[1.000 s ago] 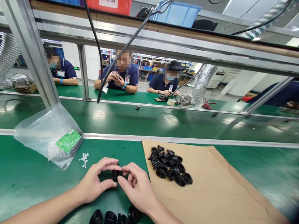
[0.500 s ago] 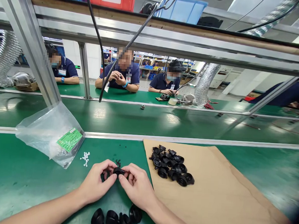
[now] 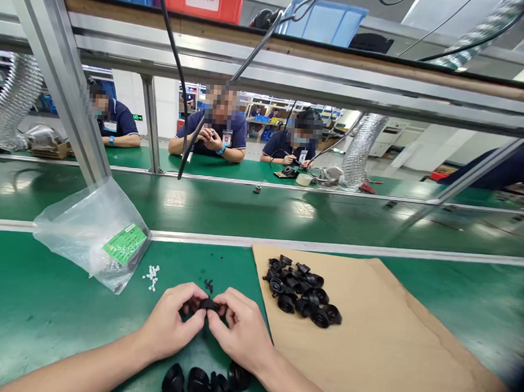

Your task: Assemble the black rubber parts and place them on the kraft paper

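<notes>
Between my two hands is a small round black plastic part (image 3: pixel 210 304), partly hidden by the fingers. My left hand (image 3: pixel 175 318) pinches its left side, thumb and fingers closed. On the other side my right hand (image 3: pixel 239 325) grips it the same way, thumbs almost meeting in front. Just beyond the fingertips lies a little heap of tiny black pieces (image 3: pixel 209 285). Small white pieces (image 3: pixel 152 277) are scattered left of that. Several black cup-shaped plastic parts (image 3: pixel 198 384) stand near my forearms at the bottom edge.
A pile of similar black parts (image 3: pixel 303 290) lies on a brown cardboard sheet (image 3: pixel 381 345) at right. A clear plastic bag (image 3: pixel 93 233) with a green label rests at left, by a metal post (image 3: pixel 62 83). A black cable (image 3: pixel 175 60) hangs ahead. Co-workers sit across the green bench (image 3: pixel 225 211).
The view has shifted slightly. Both hands still hold the black part, which appears tilted a little differently, and the right thumb has moved in closer to the left.
</notes>
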Tool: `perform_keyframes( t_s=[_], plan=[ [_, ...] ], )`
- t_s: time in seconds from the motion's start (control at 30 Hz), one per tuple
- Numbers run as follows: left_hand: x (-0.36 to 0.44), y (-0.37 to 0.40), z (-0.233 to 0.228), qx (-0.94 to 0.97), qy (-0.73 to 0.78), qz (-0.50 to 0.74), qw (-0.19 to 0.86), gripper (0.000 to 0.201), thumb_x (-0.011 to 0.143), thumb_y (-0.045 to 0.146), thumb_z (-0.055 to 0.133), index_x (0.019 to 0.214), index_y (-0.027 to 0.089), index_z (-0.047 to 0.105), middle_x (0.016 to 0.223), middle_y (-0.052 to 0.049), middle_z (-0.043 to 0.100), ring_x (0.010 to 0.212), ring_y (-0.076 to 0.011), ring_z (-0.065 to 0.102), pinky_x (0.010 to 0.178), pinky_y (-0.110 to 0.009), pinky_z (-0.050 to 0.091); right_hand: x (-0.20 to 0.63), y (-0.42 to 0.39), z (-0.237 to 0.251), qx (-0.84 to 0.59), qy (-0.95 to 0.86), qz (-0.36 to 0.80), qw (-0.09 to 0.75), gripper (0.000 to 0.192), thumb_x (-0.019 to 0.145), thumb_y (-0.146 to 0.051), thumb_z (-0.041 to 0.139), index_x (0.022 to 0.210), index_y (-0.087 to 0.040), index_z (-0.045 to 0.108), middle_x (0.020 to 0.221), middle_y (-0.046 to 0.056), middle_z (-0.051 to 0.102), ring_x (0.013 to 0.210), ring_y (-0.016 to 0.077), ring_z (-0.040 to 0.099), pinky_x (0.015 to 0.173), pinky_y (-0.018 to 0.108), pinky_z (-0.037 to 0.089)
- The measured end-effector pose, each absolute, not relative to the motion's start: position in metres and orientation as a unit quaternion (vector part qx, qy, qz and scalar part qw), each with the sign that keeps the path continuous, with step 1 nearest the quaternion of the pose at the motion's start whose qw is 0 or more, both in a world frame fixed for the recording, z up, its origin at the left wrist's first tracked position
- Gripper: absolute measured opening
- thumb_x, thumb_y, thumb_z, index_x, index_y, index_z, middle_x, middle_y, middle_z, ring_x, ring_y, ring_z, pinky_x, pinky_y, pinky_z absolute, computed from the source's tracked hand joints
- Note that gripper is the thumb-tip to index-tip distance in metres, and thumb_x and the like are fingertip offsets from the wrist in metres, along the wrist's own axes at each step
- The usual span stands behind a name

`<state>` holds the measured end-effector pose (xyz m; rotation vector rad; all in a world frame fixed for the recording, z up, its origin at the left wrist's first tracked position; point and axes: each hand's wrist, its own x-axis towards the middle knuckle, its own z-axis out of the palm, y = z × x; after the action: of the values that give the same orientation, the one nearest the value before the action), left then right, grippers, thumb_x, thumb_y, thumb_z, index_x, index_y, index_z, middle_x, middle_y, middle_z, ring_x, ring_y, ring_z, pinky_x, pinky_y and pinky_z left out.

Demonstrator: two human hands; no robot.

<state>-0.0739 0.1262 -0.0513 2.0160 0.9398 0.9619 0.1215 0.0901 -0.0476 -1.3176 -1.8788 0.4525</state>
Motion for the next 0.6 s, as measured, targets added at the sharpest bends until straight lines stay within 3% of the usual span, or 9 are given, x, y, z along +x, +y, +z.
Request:
perform_keyframes(
  t_s=[0.43,0.6],
  plan=[
    [-0.074,0.125,-0.051,0.768,0.358,0.377,0.375,0.010,0.087,0.016,0.063,0.092,0.021,0.070,0.077,0.001,0.067,0.072,-0.0159,0.062,0.070,-0.026,0.049,0.118,0.085,-0.045,-0.538,-0.737,0.166,0.373,0.011,0.089,-0.023,0.061,0.080,-0.021,0.067,0.065,-0.004,0.050,0.055,0.0121,0.047,0.054,0.025,0.033],
    [-0.073,0.129,-0.052,0.751,0.346,0.349,0.441,0.025,0.094,0.026,0.065,0.119,0.022,0.066,0.100,-0.003,0.073,0.081,-0.0172,0.066,0.074,-0.028,0.053,0.147,0.095,-0.026,-0.600,-0.737,0.096,0.295,0.011,0.088,-0.023,0.064,0.091,-0.023,0.075,0.072,-0.002,0.061,0.065,0.0160,0.059,0.062,0.026,0.038]
  ],
)
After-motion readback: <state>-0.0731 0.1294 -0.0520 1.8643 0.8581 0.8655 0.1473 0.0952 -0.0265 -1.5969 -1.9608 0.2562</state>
